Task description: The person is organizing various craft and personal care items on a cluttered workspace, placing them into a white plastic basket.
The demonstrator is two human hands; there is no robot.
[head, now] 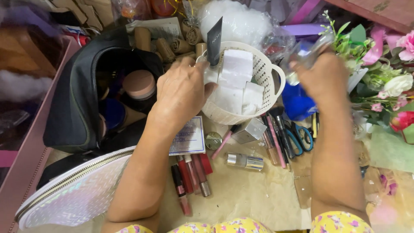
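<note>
1. Yellow floral sleeves [241, 226] sit lowest in view, soft printed cloth, cut off by the bottom edge.
2. Your left hand [181, 92] curls over the near rim of the white basket [264, 71], fingers folded around a white pad at its edge; the fingertips are hidden behind the hand, so the grip is only partly seen.
3. Basket: round perforated plastic with a loop handle, holding squared white foam pads [237, 82] and a dark flat tube standing upright.
4. Your right hand [321, 80] is closed on a clear bottle [308, 54], raised just right of the basket; both are motion-blurred, so the bottle's shape is hard to make out.
5. Black pouch [73, 108], smooth and unzipped, lies left of your left hand; round jars inside sit in shadow.
6. White quilted case [73, 194], glossy, with a zip edge, is cut off at lower left.
7. Lip glosses [189, 174], slim red tubes, lie on crumpled beige paper [254, 194] between your forearms; that paper offers the widest open patch.
8. Blue-handled scissors [302, 136] and pencils crowd under the basket's right side.
9. Artificial flowers [388, 86] hem the right edge.
</note>
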